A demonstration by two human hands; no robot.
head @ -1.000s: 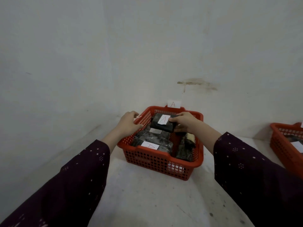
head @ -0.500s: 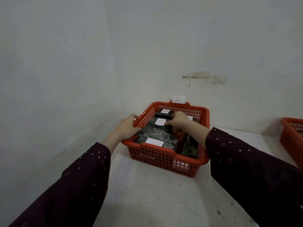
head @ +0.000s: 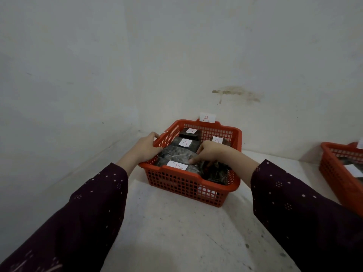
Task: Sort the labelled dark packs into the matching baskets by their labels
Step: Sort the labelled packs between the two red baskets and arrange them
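— Fingers (head: 193, 160) of my right hand (head: 211, 152) press, uncurled, on a dark pack (head: 177, 154) in the A basket (head: 196, 185); left hand (head: 145, 148) clamps the left rim.

— How far along?

— Four A-labelled packs lie inside; the right basket (head: 334, 173) holds more. What's left, I can't tell.

— Orientation?

— Long axis runs left-right, lying flat.

A pale, scuffed floor (head: 176, 232) meets bare whitish walls (head: 98, 65), one bearing a brownish stain (head: 235, 94).
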